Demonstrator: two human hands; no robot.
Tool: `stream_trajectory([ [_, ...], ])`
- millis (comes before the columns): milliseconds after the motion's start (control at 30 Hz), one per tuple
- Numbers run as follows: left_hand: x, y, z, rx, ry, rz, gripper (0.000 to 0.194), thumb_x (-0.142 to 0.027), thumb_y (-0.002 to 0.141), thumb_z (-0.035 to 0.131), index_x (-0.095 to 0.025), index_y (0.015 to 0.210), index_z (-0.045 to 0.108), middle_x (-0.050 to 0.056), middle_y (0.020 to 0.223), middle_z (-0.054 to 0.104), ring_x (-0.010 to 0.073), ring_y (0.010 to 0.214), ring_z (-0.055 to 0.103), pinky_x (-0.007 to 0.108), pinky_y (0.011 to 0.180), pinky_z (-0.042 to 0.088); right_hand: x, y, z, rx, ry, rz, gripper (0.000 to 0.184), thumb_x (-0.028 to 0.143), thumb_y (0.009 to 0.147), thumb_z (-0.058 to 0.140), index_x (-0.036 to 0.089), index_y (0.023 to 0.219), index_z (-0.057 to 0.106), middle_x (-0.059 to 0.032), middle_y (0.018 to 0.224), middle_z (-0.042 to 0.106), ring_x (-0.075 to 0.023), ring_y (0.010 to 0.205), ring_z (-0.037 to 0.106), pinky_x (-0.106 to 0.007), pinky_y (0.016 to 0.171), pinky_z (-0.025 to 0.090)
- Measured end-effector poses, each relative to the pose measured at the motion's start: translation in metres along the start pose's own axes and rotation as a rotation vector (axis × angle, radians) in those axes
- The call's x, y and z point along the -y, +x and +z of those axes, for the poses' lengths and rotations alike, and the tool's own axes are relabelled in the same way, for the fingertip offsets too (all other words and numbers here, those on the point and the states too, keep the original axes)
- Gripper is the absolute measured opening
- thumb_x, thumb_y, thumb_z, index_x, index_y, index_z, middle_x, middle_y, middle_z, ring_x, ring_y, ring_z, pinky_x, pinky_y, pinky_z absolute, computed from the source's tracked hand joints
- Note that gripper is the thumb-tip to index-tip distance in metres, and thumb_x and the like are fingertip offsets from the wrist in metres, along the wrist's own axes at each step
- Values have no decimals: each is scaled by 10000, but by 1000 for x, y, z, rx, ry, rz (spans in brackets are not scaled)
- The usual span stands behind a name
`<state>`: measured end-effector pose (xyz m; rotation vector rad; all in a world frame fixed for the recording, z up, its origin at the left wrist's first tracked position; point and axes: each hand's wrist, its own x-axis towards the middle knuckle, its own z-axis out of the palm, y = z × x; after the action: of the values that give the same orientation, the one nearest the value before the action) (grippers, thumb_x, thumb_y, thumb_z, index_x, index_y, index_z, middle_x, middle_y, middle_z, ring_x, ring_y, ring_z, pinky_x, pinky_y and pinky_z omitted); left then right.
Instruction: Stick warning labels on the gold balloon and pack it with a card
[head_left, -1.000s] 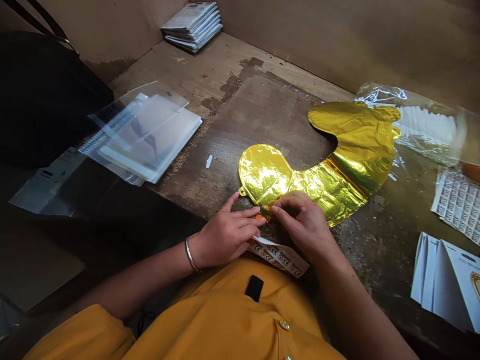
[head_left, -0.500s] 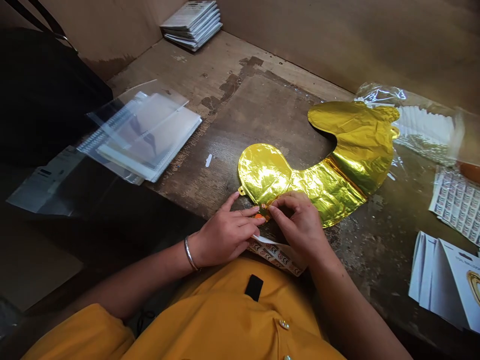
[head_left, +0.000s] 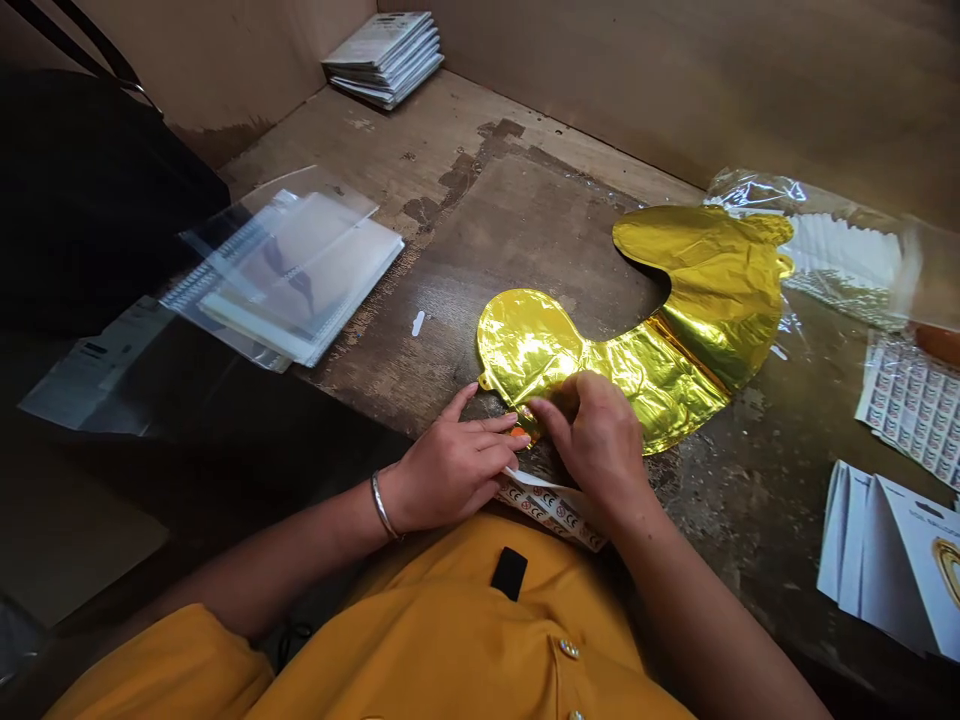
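Note:
A gold foil balloon (head_left: 675,330) in a curved shape lies flat on the table. My left hand (head_left: 454,465) is open, its fingers stretched out by the tail of the balloon and the index fingertip at a small tab. Beside its fingertips shows an orange spot (head_left: 519,432). My right hand (head_left: 592,430) is closed, fingers curled in over the foil and the thumb pressed down on the tail near a small sticker. What its fingers hold, if anything, is hidden. A sheet of CE-marked stickers (head_left: 555,510) lies under my hands, against my yellow clothing.
Clear plastic sleeves (head_left: 315,270) lie at the left, with a stack of packs (head_left: 386,60) in the back corner. At the right are a plastic bag of white items (head_left: 847,255), another sticker sheet (head_left: 915,400) and folded cards (head_left: 907,560). A small white scrap (head_left: 418,323) lies mid-table.
My right hand has gone from a fingertip pinch near the sticker to a curled hold with its thumb pressed on the foil. The left hand has stayed in place.

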<state>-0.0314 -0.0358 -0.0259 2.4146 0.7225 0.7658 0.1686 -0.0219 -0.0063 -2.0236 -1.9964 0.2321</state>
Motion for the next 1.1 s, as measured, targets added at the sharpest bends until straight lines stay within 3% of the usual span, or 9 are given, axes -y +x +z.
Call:
stream_trajectory([
  [133, 0, 1, -1, 0, 3, -13, 123, -146, 842, 544, -185, 916, 634, 27, 1127, 715, 217, 1183, 596, 512, 1179, 84, -4, 7, -1, -58, -52, -19, 179, 298, 909, 449, 193, 921, 594, -73, 817, 613, -201, 686, 514, -320, 608, 359],
  [233, -2, -2, -2, 6, -10, -21, 115, -143, 829, 553, -186, 905, 627, 27, 1155, 700, 214, 1212, 570, 507, 1177, 120, -7, -3, -15, -90, 41, -259, 238, 192, 904, 419, 190, 1052, 605, -105, 975, 648, -228, 874, 578, -360, 763, 451],
  [367, -7, -8, -4, 0, 11, -98, 86, -164, 834, 551, -184, 864, 630, 81, 1238, 633, 215, 1232, 530, 480, 1149, 253, -13, -21, -24, 91, 70, -570, 290, 200, 877, 534, 188, 1155, 614, -113, 1204, 638, -249, 1087, 566, -415, 934, 466],
  [567, -10, -8, -7, -55, -102, -138, 98, -150, 867, 531, -159, 858, 628, 123, 1216, 602, 203, 1163, 569, 416, 1080, 408, -20, -24, -5, 39, 4, -670, 320, 210, 900, 525, 132, 1191, 633, -150, 1182, 668, -252, 971, 616, -425, 861, 521],
  [700, -9, -8, -8, -64, -208, -150, 86, -135, 853, 550, -159, 868, 632, 134, 1285, 546, 210, 1183, 563, 358, 989, 500, -16, -17, -8, 76, 166, -581, 253, 183, 912, 493, 202, 1070, 689, -94, 1107, 707, -216, 914, 631, -384, 812, 532],
  [833, -9, -9, -4, -99, -220, -152, 103, -115, 851, 541, -142, 875, 637, 161, 1421, 411, 226, 1233, 535, 369, 1037, 468, -13, -8, -14, 112, 412, -286, 159, 272, 880, 558, 209, 830, 696, -43, 808, 713, -177, 758, 631, -311, 686, 512],
  [967, -13, -6, -6, -98, -123, -166, 91, -142, 841, 566, -164, 849, 654, 144, 1364, 479, 245, 1236, 508, 408, 1016, 471, -13, -2, -12, 176, 470, -1, 305, 428, 809, 614, 187, 623, 609, 8, 561, 567, -140, 556, 507, -261, 512, 395],
  [1100, -17, 1, -12, -102, -12, -120, 86, -154, 824, 581, -175, 825, 665, 134, 1376, 482, 277, 1291, 440, 473, 1067, 407, -11, 4, -11, 190, 510, 9, 411, 485, 828, 558, 186, 549, 525, 28, 528, 458, -109, 523, 398, -247, 498, 325],
])
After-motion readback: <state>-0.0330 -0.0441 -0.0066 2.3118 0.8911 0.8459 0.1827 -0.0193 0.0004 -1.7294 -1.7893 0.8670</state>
